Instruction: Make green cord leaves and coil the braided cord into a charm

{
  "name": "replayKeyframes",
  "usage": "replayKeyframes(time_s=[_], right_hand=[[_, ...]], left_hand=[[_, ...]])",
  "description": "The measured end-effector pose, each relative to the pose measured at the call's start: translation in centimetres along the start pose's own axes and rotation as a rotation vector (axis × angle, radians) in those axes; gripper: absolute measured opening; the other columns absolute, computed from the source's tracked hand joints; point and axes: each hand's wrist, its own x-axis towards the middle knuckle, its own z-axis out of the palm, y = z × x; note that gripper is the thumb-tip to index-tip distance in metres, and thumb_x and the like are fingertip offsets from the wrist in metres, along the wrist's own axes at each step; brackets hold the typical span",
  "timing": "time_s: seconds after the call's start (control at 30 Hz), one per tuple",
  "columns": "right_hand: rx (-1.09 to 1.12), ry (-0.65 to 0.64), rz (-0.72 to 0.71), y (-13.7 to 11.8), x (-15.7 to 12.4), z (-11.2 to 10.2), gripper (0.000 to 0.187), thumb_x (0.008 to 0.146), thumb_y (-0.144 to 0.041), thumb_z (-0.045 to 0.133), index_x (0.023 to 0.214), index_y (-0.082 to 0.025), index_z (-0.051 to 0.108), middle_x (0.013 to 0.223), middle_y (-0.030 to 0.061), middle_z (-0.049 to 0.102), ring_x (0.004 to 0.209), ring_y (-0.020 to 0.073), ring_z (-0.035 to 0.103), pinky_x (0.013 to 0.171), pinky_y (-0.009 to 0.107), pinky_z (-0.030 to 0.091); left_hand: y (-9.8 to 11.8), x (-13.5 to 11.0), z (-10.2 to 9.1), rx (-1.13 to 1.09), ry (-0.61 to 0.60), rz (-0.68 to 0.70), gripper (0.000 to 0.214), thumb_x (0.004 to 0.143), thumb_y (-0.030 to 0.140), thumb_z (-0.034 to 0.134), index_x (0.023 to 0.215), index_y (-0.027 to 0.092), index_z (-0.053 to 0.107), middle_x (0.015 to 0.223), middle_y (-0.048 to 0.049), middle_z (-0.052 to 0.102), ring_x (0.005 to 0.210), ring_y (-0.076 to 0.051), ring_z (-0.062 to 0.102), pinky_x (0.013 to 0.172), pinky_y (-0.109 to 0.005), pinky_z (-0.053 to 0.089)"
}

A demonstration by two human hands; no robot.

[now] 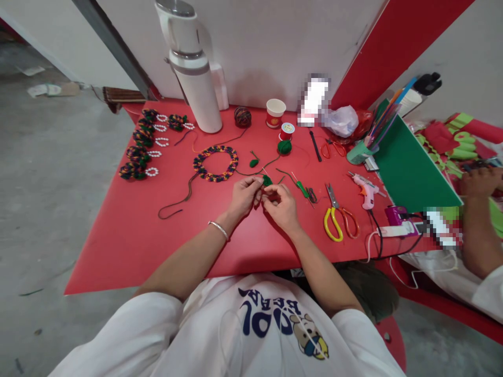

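From your head camera, your left hand (244, 195) and right hand (280, 206) meet over the middle of the red tabletop (129, 235). The fingers of both are pinched together on a small green yarn piece (267, 180). A multicoloured woven ring (216, 163) lies just beyond your left hand, and yellow-handled scissors (337, 217) lie toward the right edge.
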Motion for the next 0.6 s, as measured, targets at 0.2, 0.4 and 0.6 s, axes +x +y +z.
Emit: replayKeyframes(time_s=[0.2, 0.4, 0.6], right_hand=[[0.023, 0.028, -0.025, -0.32, -0.14, -0.17, 0.012, 0.085, -0.016, 0.068, 0.095, -0.022, 0.069, 0.095, 0.0024, 0.069, 0.076, 0.0124, 0.068, 0.062, 0.023, 0.057], [0.025, 0.015, 0.002, -0.03, -0.18, -0.03, 0.014, 0.083, -0.018, 0.072, 0.096, -0.024, 0.069, 0.098, 0.0026, 0.070, 0.079, 0.0138, 0.069, 0.064, 0.024, 0.058], [-0.010, 0.014, 0.000, 0.11, -0.05, 0.09, 0.014, 0.083, -0.016, 0.069, 0.095, -0.023, 0.069, 0.097, 0.0024, 0.070, 0.078, 0.0134, 0.068, 0.065, 0.024, 0.058]], left_hand=[[0.16, -0.14, -0.02, -0.009, -0.007, 0.001, 0.038, 0.068, 0.049, 0.084, 0.072, 0.017, 0.064, 0.040, 0.0064, 0.051, 0.026, -0.008, 0.037, 0.026, -0.021, 0.027], [0.33, -0.20, 0.09, 0.008, -0.009, 0.002, 0.039, 0.068, 0.051, 0.084, 0.070, 0.018, 0.063, 0.039, 0.0067, 0.050, 0.026, -0.008, 0.037, 0.027, -0.020, 0.026], [0.09, -0.10, 0.01, 0.013, -0.009, 0.001, 0.039, 0.069, 0.051, 0.083, 0.071, 0.018, 0.063, 0.037, 0.0069, 0.048, 0.026, -0.008, 0.037, 0.027, -0.020, 0.025]])
